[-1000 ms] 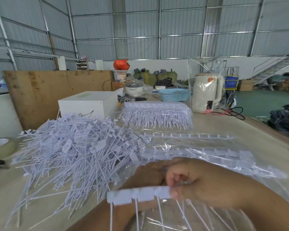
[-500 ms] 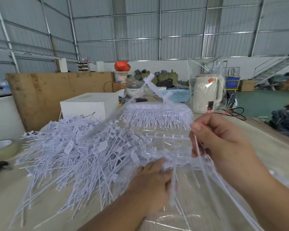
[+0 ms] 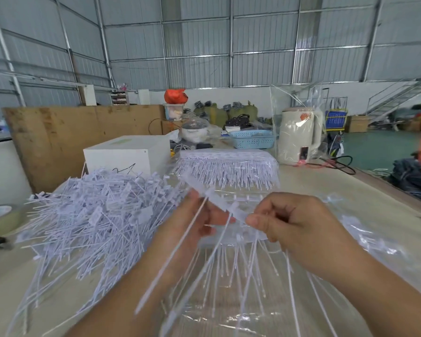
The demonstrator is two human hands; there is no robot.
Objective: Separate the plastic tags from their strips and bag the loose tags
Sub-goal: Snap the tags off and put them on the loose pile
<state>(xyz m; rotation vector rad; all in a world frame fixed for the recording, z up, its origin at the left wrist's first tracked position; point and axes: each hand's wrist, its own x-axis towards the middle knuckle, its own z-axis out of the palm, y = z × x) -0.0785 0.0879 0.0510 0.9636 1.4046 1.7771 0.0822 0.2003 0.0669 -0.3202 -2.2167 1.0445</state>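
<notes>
A white strip of plastic tags (image 3: 216,203) slants in the air in front of me, its thin tails hanging down toward me. My right hand (image 3: 294,224) pinches the strip's lower right end between thumb and fingers. My left hand (image 3: 195,220) is just behind the strip's middle, fingers curled at it. A large heap of loose white tags (image 3: 90,215) lies on the table to the left. Clear plastic bags (image 3: 338,251) with more strips lie under and beyond my hands. A packed bundle of strips (image 3: 229,169) sits farther back.
A white box (image 3: 127,154) stands behind the heap, with a wooden board (image 3: 58,137) beyond it. A blue basket (image 3: 252,138) and a cream kettle (image 3: 299,137) stand at the back. A tape roll (image 3: 0,217) lies at the left edge. The table's right edge (image 3: 399,198) drops to the floor.
The strip was pulled up and away from the bag by my right hand, then lowered. Now both hands meet on it at chest height, the left raised from the bag.
</notes>
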